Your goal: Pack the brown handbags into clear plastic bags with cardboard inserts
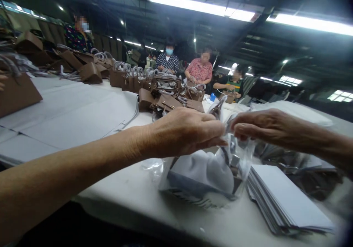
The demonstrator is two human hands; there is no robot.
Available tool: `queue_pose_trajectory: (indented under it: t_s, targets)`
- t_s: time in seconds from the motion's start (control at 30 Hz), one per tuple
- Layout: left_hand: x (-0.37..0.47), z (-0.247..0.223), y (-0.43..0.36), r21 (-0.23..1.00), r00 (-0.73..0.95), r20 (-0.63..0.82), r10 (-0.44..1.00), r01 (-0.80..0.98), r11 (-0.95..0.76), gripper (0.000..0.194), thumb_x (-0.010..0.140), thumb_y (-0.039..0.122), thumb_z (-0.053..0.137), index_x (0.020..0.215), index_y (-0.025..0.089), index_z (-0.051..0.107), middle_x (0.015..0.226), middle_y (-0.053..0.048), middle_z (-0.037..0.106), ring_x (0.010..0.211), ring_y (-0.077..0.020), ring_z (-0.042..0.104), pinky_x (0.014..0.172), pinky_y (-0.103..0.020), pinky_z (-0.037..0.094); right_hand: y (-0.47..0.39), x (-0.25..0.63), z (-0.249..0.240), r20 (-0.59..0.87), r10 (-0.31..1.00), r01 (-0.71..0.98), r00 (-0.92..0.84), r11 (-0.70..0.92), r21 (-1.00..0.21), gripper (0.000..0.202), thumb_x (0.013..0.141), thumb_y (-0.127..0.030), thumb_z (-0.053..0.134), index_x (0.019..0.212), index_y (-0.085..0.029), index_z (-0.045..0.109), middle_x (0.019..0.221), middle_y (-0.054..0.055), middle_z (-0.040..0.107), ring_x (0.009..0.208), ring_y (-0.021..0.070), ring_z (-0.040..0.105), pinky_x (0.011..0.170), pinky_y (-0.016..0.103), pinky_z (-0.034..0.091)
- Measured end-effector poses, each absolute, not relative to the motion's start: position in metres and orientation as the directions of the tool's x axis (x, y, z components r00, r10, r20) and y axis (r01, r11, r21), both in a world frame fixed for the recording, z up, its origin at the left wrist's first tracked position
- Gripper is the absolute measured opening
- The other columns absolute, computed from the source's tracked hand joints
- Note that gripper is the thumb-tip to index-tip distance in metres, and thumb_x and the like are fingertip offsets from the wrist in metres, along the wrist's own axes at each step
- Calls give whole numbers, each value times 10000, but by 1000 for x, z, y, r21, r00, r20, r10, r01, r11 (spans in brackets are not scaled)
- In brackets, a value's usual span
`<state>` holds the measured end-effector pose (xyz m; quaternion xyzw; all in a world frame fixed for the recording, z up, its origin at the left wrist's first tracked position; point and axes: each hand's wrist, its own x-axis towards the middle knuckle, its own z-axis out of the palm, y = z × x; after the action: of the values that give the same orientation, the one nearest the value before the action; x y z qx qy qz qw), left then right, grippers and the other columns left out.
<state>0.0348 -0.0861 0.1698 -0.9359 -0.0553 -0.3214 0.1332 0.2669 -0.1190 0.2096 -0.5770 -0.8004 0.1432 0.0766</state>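
Note:
A handbag in a clear plastic bag (204,180) stands on the white table (124,199) in front of me, with white padding (204,166) showing inside it. Over its top, my left hand (190,131) has its fingers pressed together on the upper edge of the plastic. My right hand (259,125) meets it from the other side, its bent fingers also closed on the plastic near the wrapped handles. The fingertips of both hands nearly touch. Motion blurs the plastic and handles between them.
A stack of white sheets (292,199) lies right of the bag. Blurred wrapped bags (311,177) are behind it. Large pale sheets (82,110) spread to the left. Brown handbags (132,83) crowd the table's far side, where several people (198,68) work. Another brown bag (19,92) stands far left.

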Motion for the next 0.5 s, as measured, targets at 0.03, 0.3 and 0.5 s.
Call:
queue_pose_trajectory:
  t_s: [0.03,0.3,0.5]
  targets:
    - [34,170,-84,-197,782,622,33,198,-960,268,903,294,391,708,154,510,646,10,497,543,-92,450,508,-222,326,-119,278,217,-66,932,897,-356,322,-302,448,764,-560,472,998,-206,617,932,40,626,822,182,571,745,300,438]
    - [38,171,-64,-44,756,584,296,394,-918,305,856,429,439,913,154,557,908,-62,583,682,-136,546,586,-215,384,-97,338,199,-244,920,948,-307,273,-164,372,807,-483,467,771,-145,618,704,38,619,664,169,596,623,263,459]
    - [37,166,-20,-11,678,238,695,718,-696,866,552,596,669,1265,162,437,1022,-119,633,795,-277,605,574,-255,417,-98,357,193,-201,975,976,-94,50,-214,907,616,-521,677,1344,-172,265,799,24,623,477,105,541,506,228,435]
